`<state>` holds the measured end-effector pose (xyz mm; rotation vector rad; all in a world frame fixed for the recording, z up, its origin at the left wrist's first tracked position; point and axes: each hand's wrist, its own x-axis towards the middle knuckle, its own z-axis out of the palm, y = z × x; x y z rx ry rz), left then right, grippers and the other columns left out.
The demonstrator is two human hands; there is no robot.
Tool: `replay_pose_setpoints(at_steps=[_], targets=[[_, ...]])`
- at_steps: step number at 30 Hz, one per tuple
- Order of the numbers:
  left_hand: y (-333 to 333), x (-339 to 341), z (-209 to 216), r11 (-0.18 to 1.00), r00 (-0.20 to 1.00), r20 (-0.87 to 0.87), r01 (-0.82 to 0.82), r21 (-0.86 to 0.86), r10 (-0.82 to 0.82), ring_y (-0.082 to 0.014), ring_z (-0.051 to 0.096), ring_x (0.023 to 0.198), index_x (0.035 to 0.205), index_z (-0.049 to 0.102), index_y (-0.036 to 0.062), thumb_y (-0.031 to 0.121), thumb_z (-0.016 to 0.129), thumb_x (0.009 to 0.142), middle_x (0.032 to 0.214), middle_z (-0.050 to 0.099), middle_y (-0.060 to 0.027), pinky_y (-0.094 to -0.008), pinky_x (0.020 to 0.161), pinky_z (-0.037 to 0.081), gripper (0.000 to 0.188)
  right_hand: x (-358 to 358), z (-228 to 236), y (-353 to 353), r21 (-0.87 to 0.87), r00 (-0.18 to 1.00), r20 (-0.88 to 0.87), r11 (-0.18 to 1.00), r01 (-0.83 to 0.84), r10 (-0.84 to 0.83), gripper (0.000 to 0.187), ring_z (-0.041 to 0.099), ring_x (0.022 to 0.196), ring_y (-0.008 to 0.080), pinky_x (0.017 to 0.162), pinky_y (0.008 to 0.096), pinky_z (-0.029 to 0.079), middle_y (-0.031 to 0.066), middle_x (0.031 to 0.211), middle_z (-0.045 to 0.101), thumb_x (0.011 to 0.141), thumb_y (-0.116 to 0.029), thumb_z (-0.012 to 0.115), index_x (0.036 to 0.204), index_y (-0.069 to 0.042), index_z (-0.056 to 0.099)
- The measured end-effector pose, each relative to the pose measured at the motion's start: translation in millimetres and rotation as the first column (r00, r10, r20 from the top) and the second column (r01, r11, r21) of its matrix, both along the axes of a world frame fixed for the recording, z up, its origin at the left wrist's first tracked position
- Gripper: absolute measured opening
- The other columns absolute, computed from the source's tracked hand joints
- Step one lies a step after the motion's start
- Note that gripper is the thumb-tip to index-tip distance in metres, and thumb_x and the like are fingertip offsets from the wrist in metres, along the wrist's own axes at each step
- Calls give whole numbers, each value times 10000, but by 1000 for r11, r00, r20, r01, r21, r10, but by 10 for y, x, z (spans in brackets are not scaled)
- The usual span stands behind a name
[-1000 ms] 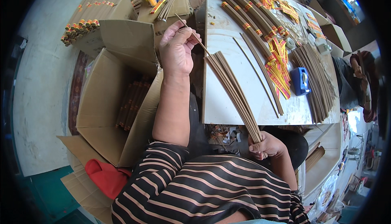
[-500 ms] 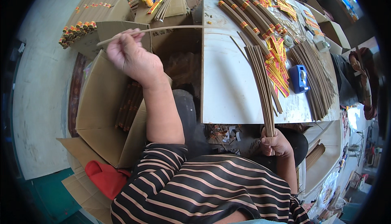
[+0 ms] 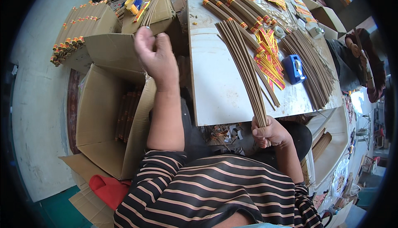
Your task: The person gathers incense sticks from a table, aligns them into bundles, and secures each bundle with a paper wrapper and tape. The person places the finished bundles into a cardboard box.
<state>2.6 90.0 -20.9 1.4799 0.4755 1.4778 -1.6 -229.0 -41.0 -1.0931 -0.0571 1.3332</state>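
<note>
My right hand (image 3: 271, 132) is closed round the lower ends of a bundle of long brown incense sticks (image 3: 244, 68). The bundle's far ends spread over the white table, beside a few loose sticks. Raised in front of the cardboard boxes, my left hand (image 3: 156, 60) has its thumb apart from its slightly blurred fingers, and no stick shows in it. Just beyond its fingertips, several loose sticks (image 3: 154, 6) lie on a cardboard box.
Banded incense bundles (image 3: 226, 10), red-and-yellow paper strips (image 3: 269, 60), a blue tape dispenser (image 3: 294, 69) and more sticks (image 3: 309, 68) cover the table's right part. An open carton (image 3: 93, 120) holding dark bundles stands at left. Another person (image 3: 365, 62) works at far right.
The single stick is gone from my left hand, which has moved right toward the loose sticks on the box. My right hand still grips its bundle; the whole view has shifted.
</note>
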Motion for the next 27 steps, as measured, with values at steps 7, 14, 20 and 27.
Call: replay_pose_setpoints(at_steps=[7,14,20,27], targets=[[-852,62,-18,-84,319,584,826,-558,-746,-194,593,726,935,559,86,336,644,825,773,595,-62,-350,717,520,286,8,132,332,70,994,-52,993,-94,98,168,448,375,99,352,235,395,19,496,455,787,-26,641,754,-27,476],[-885,127,-310,-251,299,664,759,-601,-685,-152,534,628,807,543,105,304,640,838,690,548,-27,-294,610,467,224,33,113,608,-39,997,25,997,-71,72,133,445,370,103,357,230,383,12,496,457,808,-42,603,756,-31,481],[-818,119,-242,-285,249,726,801,-526,-641,-103,428,508,802,517,105,333,605,861,604,453,11,-236,478,373,251,61,145,667,57,994,-87,996,-67,72,163,451,376,119,341,247,371,17,499,441,802,-20,615,807,-25,452],[-687,131,-256,-238,313,725,802,-547,-613,-105,435,508,726,487,123,317,610,861,589,452,13,-249,480,367,267,503,-112,405,-230,497,866,920,319,44,372,536,694,157,650,287,449,86,777,588,845,-336,628,933,19,561]])
